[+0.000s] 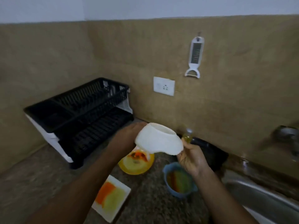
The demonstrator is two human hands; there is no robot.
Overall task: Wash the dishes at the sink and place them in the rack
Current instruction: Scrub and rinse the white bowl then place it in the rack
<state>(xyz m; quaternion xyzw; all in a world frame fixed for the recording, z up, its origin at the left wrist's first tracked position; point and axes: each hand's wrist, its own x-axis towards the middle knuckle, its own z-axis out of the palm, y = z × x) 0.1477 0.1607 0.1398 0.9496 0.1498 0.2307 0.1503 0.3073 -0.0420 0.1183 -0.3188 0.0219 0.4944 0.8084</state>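
A white plastic bowl [159,139] is being held above the counter between two hands: the left hand [129,136] is being pressed against its left side, and the right hand [191,156] is being closed on its right rim. The bowl is being kept upside down and tilted, base toward the wall. Beneath it, three soiled dishes are lying on the speckled stone counter [153,199]: one yellow round plate [135,164], one blue plastic bowl [178,181], one white square plate [110,198]. One black two-tier dish rack [79,117] is standing to the left, one steel sink [258,196] at right.
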